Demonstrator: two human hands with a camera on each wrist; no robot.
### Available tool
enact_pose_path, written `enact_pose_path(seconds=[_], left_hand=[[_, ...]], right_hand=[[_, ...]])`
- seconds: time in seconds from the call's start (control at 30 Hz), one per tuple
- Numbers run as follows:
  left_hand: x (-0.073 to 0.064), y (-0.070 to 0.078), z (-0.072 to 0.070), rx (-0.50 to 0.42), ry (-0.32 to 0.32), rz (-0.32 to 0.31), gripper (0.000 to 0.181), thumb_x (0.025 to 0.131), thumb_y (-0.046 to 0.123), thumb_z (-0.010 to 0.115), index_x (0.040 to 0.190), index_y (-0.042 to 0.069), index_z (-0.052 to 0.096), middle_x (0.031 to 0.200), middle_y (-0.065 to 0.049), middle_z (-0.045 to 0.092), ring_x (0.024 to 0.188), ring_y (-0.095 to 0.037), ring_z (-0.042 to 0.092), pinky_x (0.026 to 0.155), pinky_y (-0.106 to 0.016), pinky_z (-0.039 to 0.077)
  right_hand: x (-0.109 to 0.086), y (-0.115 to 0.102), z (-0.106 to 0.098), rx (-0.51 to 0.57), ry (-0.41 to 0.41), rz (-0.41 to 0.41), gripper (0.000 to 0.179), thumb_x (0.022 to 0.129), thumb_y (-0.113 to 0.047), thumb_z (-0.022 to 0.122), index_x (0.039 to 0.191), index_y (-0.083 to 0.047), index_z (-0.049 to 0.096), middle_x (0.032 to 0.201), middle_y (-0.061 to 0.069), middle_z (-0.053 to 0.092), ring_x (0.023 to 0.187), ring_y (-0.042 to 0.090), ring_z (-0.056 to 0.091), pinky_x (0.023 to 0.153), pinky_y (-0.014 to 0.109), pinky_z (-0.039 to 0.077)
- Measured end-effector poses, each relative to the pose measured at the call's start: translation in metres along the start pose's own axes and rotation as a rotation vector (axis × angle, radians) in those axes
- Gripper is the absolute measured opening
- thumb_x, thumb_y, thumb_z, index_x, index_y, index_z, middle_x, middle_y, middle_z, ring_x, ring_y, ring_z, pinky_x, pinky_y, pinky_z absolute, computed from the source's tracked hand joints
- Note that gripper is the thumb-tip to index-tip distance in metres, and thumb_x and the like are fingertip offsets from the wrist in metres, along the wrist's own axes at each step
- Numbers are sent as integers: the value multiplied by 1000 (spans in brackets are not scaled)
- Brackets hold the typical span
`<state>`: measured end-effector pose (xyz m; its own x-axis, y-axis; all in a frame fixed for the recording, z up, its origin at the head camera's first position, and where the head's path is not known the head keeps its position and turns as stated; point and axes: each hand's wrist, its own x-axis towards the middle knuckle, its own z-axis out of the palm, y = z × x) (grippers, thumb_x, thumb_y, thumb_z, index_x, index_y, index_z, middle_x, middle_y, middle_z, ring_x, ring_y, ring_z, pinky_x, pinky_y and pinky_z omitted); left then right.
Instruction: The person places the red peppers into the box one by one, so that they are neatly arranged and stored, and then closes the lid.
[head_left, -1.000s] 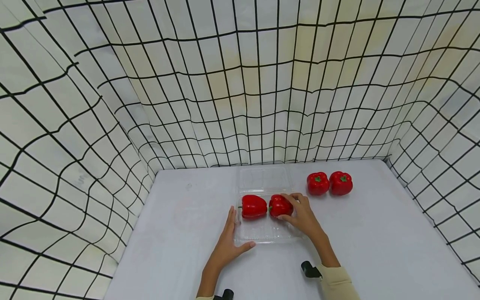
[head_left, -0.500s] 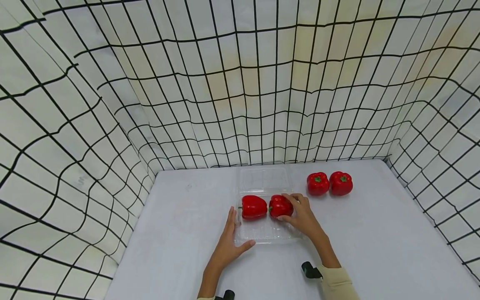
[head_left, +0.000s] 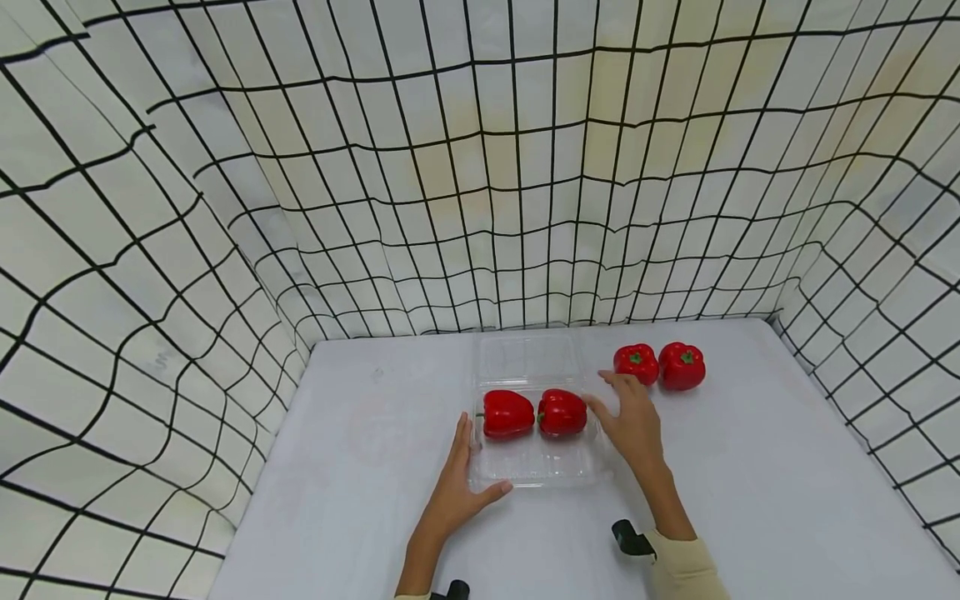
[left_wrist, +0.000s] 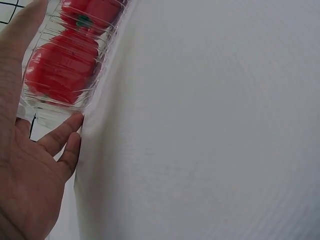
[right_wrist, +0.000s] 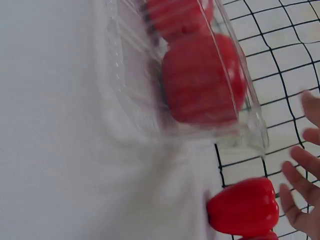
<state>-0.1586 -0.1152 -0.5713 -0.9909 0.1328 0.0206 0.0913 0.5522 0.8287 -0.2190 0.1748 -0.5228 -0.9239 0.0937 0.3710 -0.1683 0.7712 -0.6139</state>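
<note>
Two glossy red bell peppers in open clear plastic clamshell box, between left hand and right hand. Right hand's released its pepper since last frame: fingers parted, empty, near outer red pair. Left unchanged, fingers straight beside box.

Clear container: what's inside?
In the head view, a left pepper and a right pepper, both on their sides, stems pointing left. Floor of the container directly beneath them: covered, can't see.

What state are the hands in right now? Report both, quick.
Left hand: open, at the left side of the clear container.
Right hand: open, holding nothing, near a red pepper outside the container.
</note>
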Motion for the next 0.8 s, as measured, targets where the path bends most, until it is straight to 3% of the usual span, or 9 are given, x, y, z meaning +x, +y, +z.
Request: enact_pose_path(seconds=[0.17, 0.27, 0.5, 0.8], left_hand=[[1, 0, 0, 2, 2, 8, 114, 73, 53, 78, 159, 22, 9, 166, 5, 5, 151, -28, 20, 112, -58, 33], [0, 0, 1, -1, 5, 7, 114, 73, 52, 79, 159, 22, 9, 166, 5, 6, 151, -28, 20, 112, -58, 33], [-1, -1, 1, -4, -5, -6, 115, 73, 54, 78, 159, 24, 7, 166, 5, 5, 151, -28, 21, 113, -56, 33], [-1, -1, 1, -12, 0, -2, 116, 72, 54, 78, 159, 25, 7, 166, 4, 6, 151, -29, 21, 112, -57, 33]], right_hand=[[12, 18, -13, 106, 348, 53, 37, 85, -17, 76, 118, -3, 65, 115, 16, 63, 110, 31, 59, 91, 52, 55], [18, 31, -21, 138, 428, 150, 36, 87, -14, 73, 119, -1, 63, 119, 19, 58, 115, 30, 54, 91, 53, 54], [24, 55, -31, 150, 440, 392, 57, 91, -22, 67, 141, -5, 43, 138, 22, 39, 135, 32, 34, 103, 59, 45], [38, 75, -28, 188, 263, 556, 82, 93, -30, 64, 154, -7, 14, 152, 25, 21, 144, 38, 21, 106, 71, 33]])
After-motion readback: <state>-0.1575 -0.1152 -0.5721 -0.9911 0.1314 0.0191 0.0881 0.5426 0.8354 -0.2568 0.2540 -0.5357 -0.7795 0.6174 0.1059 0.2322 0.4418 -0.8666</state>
